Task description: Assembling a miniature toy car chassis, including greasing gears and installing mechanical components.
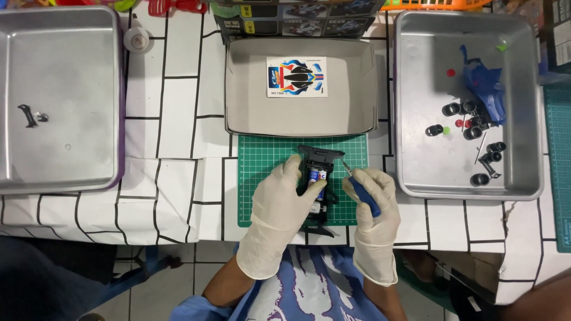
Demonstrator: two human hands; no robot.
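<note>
A: Where's the toy car chassis [317, 184]?

B: On the green cutting mat [262, 160], just below the middle tray [238, 83]. Left hand [278, 205], grip wrapped round its left side; right hand [375, 208], grip closed on a blue-handled screwdriver [360, 191], tip just right of the chassis.

A: Axis?

B: Long axis runs away from the person, far end toward the middle tray.

A: Risks?

B: Likely the tip skidding off, or the chassis twisting if the left hold slackens.
</note>
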